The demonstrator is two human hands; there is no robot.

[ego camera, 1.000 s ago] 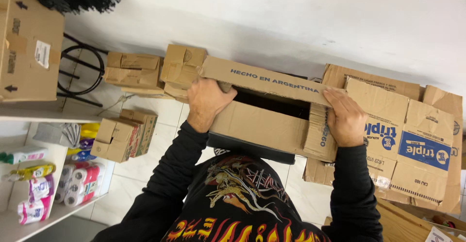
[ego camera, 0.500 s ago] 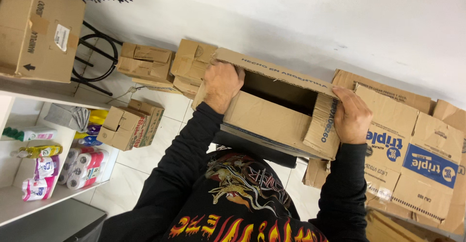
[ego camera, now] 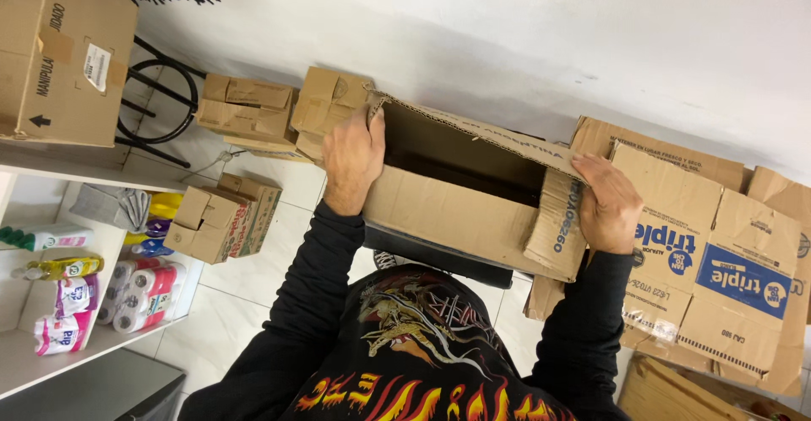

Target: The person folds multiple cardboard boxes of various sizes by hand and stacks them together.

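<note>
At the upper left of the frame a large cardboard box (ego camera: 63,54) sat on a white shelf (ego camera: 76,168), with a black metal stool frame (ego camera: 160,100) just beside it. Lower left, the shelf compartments held bottles (ego camera: 51,252) and wrapped paper rolls (ego camera: 139,294). Small brown boxes (ego camera: 224,218) lay on the tiled floor (ego camera: 253,277) near them, and more (ego camera: 249,108) were piled against the white wall (ego camera: 507,41).

In the centre, an open cardboard box (ego camera: 456,210) was held between both hands, its dark inside showing. The hand at centre left (ego camera: 353,157), the person's right, gripped the box's left end, fingers curled over its edge. The hand at centre right (ego camera: 608,201), the person's left, was closed around the folded flap at the box's right end. Both arms wore black sleeves (ego camera: 312,286).

At the right, flattened cartons with blue print (ego camera: 718,269) leaned together behind the held box.
</note>
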